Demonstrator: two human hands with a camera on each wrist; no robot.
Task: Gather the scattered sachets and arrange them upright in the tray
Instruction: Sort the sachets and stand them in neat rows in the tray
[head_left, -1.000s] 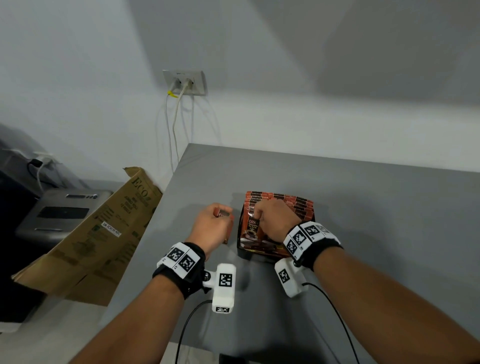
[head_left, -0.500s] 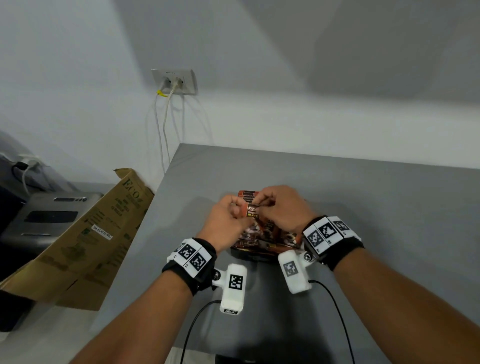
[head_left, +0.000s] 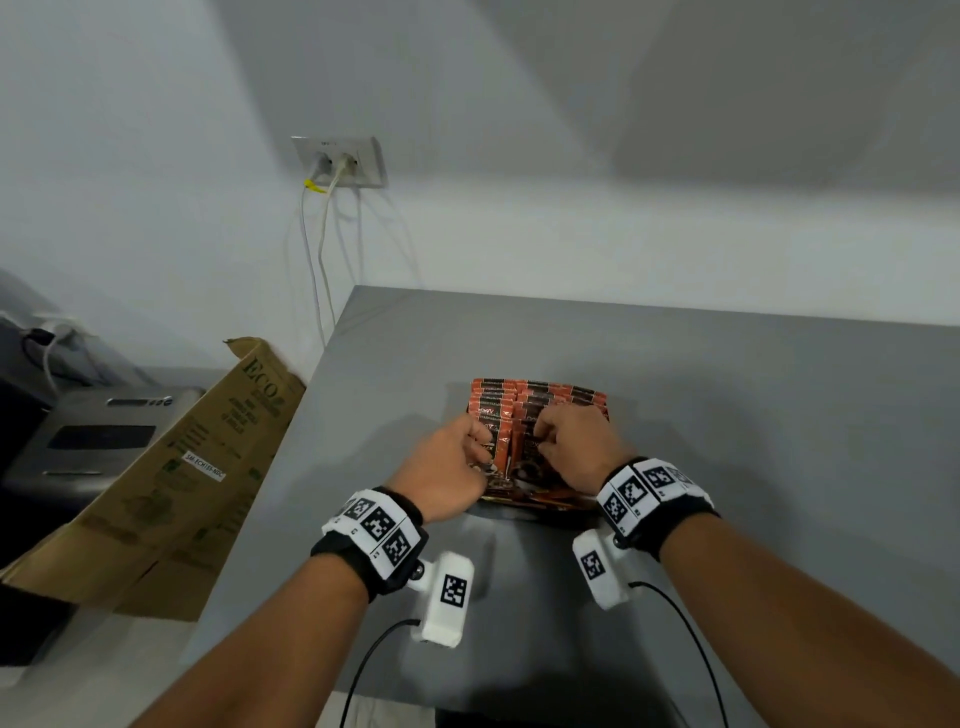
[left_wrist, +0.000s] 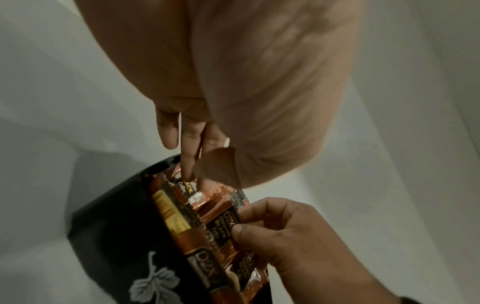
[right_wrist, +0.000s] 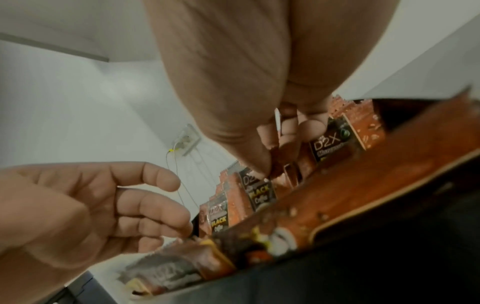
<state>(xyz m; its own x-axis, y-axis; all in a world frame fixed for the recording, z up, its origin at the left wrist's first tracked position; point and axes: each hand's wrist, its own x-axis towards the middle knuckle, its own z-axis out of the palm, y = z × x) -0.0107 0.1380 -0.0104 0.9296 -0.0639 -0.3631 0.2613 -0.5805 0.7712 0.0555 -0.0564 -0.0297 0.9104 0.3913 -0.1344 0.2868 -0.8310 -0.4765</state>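
Note:
Several orange-and-black sachets (head_left: 540, 397) stand upright in rows in a black tray (left_wrist: 111, 226) with a white leaf print, on the grey table (head_left: 753, 426). A larger brown pouch (right_wrist: 350, 197) lies along the tray's near side. My right hand (head_left: 545, 439) pinches the top of one sachet (left_wrist: 223, 223) between thumb and fingers among the front rows; the right wrist view shows the same pinch (right_wrist: 270, 164). My left hand (head_left: 480, 449) is at the tray's left front, and its loosely bent fingers (left_wrist: 189, 164) touch the neighbouring sachets (right_wrist: 219, 216).
A flattened cardboard box (head_left: 171, 483) leans at the table's left edge, with a grey appliance (head_left: 93, 441) beyond it. A wall socket (head_left: 340, 161) with hanging cables sits behind the table's back left corner. Bare table extends right of the tray.
My left hand came in from the tray's left side and met my right hand above the sachets. Both hands have since dropped into the front rows, the right one holding a sachet.

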